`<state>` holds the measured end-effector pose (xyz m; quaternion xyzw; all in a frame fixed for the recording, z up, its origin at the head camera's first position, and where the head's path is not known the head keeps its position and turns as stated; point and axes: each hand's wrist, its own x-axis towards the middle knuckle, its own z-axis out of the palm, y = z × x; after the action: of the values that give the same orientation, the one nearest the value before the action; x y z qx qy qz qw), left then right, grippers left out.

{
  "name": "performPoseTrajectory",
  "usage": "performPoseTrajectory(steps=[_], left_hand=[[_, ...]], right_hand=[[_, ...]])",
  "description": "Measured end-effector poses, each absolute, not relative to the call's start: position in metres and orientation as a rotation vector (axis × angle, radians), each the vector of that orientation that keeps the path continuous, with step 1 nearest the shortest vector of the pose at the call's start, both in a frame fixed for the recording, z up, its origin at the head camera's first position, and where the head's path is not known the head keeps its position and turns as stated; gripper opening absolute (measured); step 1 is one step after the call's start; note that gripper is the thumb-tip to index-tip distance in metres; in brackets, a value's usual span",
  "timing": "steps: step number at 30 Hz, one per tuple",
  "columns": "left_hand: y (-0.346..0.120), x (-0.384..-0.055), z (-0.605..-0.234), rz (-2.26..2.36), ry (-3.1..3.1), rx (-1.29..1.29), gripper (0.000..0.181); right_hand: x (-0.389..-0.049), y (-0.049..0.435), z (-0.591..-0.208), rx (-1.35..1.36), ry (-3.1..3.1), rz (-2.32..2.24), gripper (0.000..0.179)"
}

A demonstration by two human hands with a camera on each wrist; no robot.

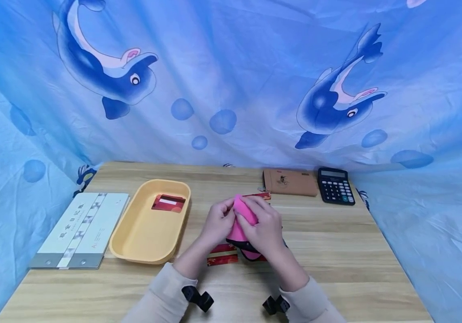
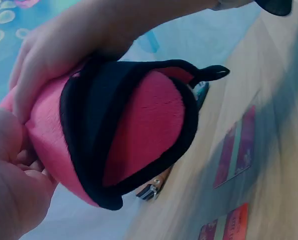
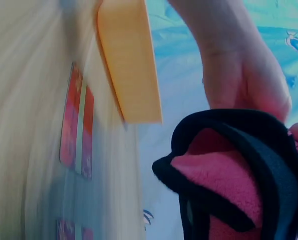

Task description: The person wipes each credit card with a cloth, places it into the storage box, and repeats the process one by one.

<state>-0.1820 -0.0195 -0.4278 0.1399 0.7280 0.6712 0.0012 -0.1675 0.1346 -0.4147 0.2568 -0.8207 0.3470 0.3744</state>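
Above the middle of the table, both hands hold a pink plush cloth [image 1: 237, 233] with black trim. My left hand [image 1: 219, 220] pinches its left side near the top. My right hand [image 1: 264, 224] grips the other side, thumb across the front. In the left wrist view the black-edged piece [image 2: 146, 125] gapes like a pouch, its pink lining showing and a small black loop at one corner. Red cards with a pale stripe, one of them a red card [image 1: 222, 260], lie on the table beneath, partly hidden by the hands and cloth.
Left of the hands stands a yellow tray [image 1: 144, 247] with a red card [image 1: 168, 203] inside. Beyond it lies a white-and-grey ledger folder [image 1: 81, 229]. A brown wallet [image 1: 295, 182] and a black calculator [image 1: 336, 186] are at the back right, before a blue dolphin curtain [image 1: 235, 80].
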Motion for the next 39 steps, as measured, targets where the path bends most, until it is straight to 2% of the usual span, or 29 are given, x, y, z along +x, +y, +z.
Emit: performPoseTrajectory(steps=[11, 22, 30, 39], left_hand=[[-0.028, -0.181, -0.424, 2.179, 2.271, 0.401, 0.029], [-0.022, -0.179, -0.430, 2.100, 2.317, 0.488, 0.035], [-0.033, -0.180, -0.426, 2.153, 2.270, 0.497, 0.026], [-0.043, -0.182, -0.423, 2.273, 2.263, 0.360, 0.035]], right_hand=[[-0.177, 0.157, -0.417, 0.375, -2.122, 0.811, 0.035], [-0.167, 0.135, -0.420, 0.592, -2.124, 0.880, 0.035], [-0.176, 0.163, -0.425, 0.410, -2.122, 0.853, 0.036], [-0.181, 0.198, -0.430, 0.294, -2.141, 0.861, 0.036]])
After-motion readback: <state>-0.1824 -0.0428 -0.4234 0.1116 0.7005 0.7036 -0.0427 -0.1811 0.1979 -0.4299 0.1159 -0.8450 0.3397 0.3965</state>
